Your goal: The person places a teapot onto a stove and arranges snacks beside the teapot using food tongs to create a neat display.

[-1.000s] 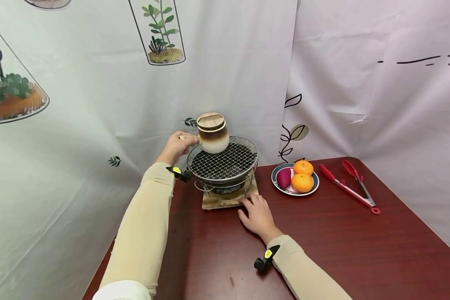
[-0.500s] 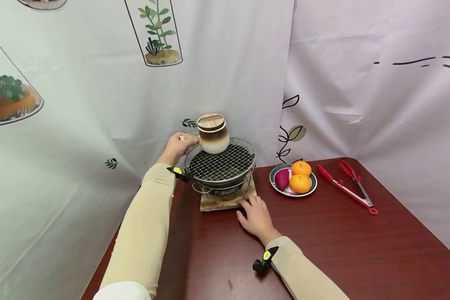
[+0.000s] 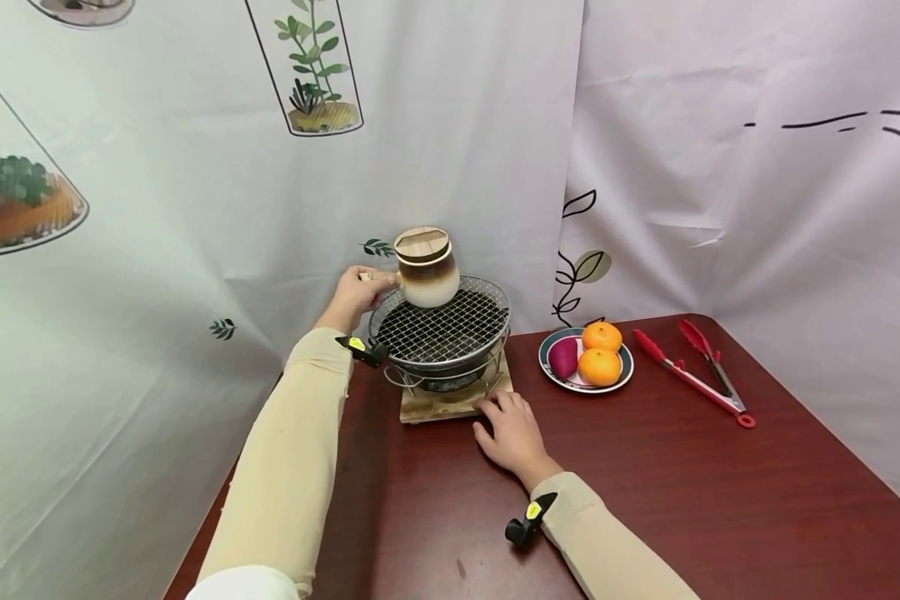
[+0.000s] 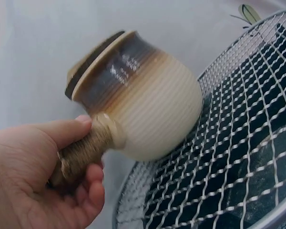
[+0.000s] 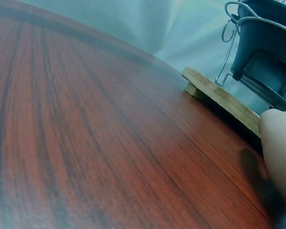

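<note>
My left hand point(image 3: 356, 296) grips the twine-wrapped handle point(image 4: 86, 150) of a small ceramic pot point(image 4: 152, 102), brown at the top and cream below. A wooden lid point(image 3: 422, 242) covers it. The pot is over the back left part of the round wire grill mesh point(image 3: 450, 329); whether its base touches the mesh I cannot tell. Beneath the mesh is a black stove point(image 4: 257, 191) in a wire stand on a wooden board point(image 3: 438, 406). My right hand point(image 3: 513, 437) lies with relaxed fingers on the table, fingertips at the board's front right edge.
Right of the stove, a plate point(image 3: 557, 379) bears two oranges point(image 3: 600, 367) and a purple, oval item point(image 3: 563, 358). Farther right lie red-tipped tongs point(image 3: 708, 390), spread apart. A white printed curtain point(image 3: 465, 125) hangs right behind the dark red table point(image 3: 645, 500).
The view has shifted slightly. Both hands and the pot hold almost the same places relative to the grill.
</note>
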Tool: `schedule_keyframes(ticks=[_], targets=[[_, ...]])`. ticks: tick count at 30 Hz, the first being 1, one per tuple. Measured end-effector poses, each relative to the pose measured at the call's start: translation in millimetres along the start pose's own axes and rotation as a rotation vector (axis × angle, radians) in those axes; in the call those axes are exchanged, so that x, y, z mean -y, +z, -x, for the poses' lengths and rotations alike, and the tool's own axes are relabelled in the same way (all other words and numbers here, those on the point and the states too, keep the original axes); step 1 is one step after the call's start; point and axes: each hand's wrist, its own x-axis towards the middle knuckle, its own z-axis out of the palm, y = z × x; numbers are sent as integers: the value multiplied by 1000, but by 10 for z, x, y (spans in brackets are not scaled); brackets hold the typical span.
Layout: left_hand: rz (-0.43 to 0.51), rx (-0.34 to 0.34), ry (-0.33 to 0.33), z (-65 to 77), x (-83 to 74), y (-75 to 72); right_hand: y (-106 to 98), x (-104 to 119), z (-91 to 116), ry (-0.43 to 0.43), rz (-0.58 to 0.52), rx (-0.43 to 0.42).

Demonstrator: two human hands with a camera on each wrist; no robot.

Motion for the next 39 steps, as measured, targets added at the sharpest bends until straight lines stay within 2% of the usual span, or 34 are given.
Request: schedule_keyframes(ticks=[3, 7, 13, 20, 27, 34, 39], targets=[[-67, -40, 33, 38, -63, -31, 2, 4, 7, -6, -3, 0], [-202, -112, 103, 124, -177, -78, 9, -4, 13, -9, 7, -12], [-427, -254, 205, 369, -279, -166, 17, -4, 26, -12, 29, -18], [-452, -315, 349, 736, -265, -225, -7, 11, 41, -11, 19, -21], [-478, -317, 463, 1107, -194, -178, -50, 36, 43, -2, 10, -1], [-520, -288, 556, 1362, 19, -22, -78, 40, 56, 1, 11, 10], [-555, -264, 579, 1529, 189, 107, -77, 44, 57, -4, 11, 8]])
